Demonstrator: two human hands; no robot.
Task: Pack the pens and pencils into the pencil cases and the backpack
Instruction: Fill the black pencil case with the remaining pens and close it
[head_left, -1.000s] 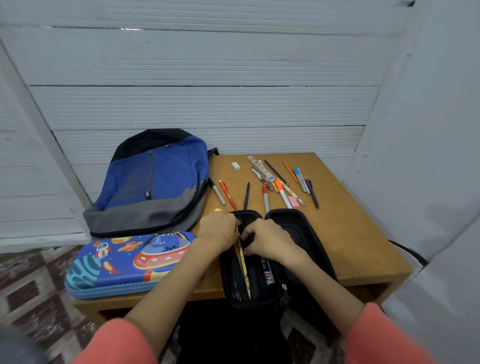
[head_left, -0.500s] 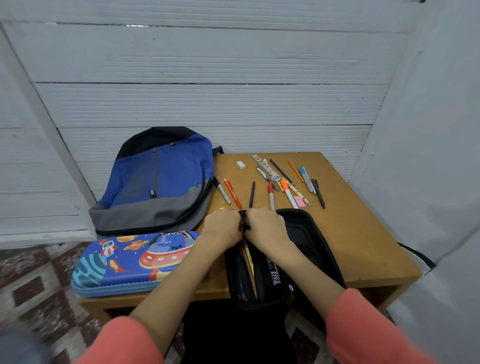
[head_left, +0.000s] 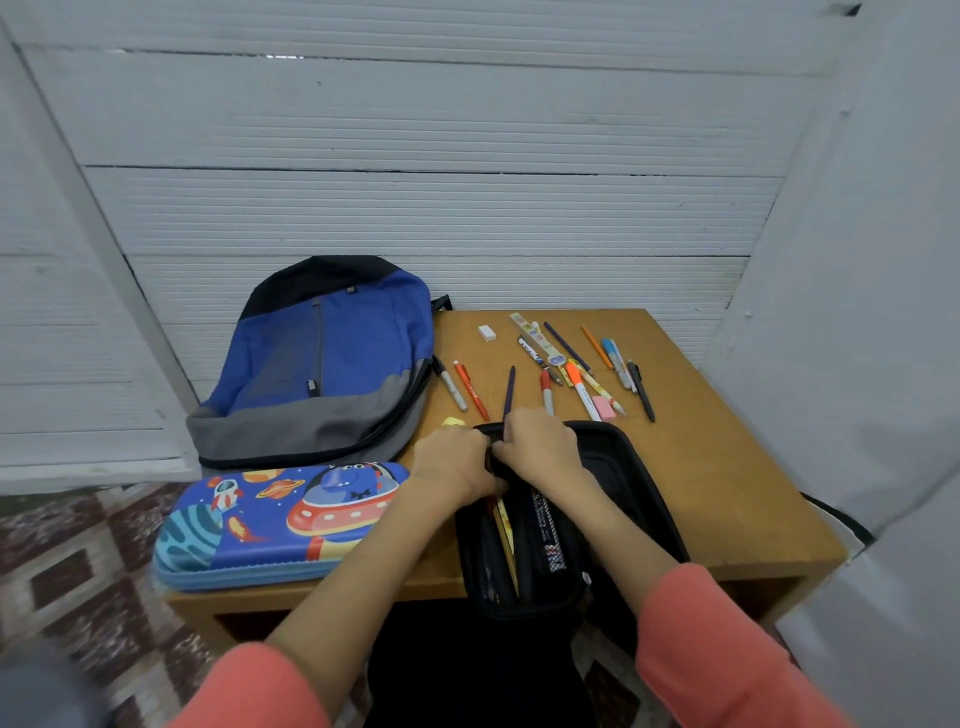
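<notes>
The left hand (head_left: 457, 462) and right hand (head_left: 540, 448) are each curling a grip onto the black pencil case (head_left: 623, 467), which is lying open at 6 o'clock on the worktop (head_left: 727, 493), overhanging its edge. Tugging is risking tipping it and spilling the packed pens (head_left: 545, 535); loose pens (head_left: 576, 382) are lying at 12 o'clock.

One head-worn view; looks forward and down, close over the wooden table (head_left: 727, 493).

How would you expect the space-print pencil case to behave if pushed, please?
The space-print pencil case looks moulded and rigid, so it would probably slide as one piece. Its left end appears to overhang the table edge, so a leftward push might tip it off.
</notes>
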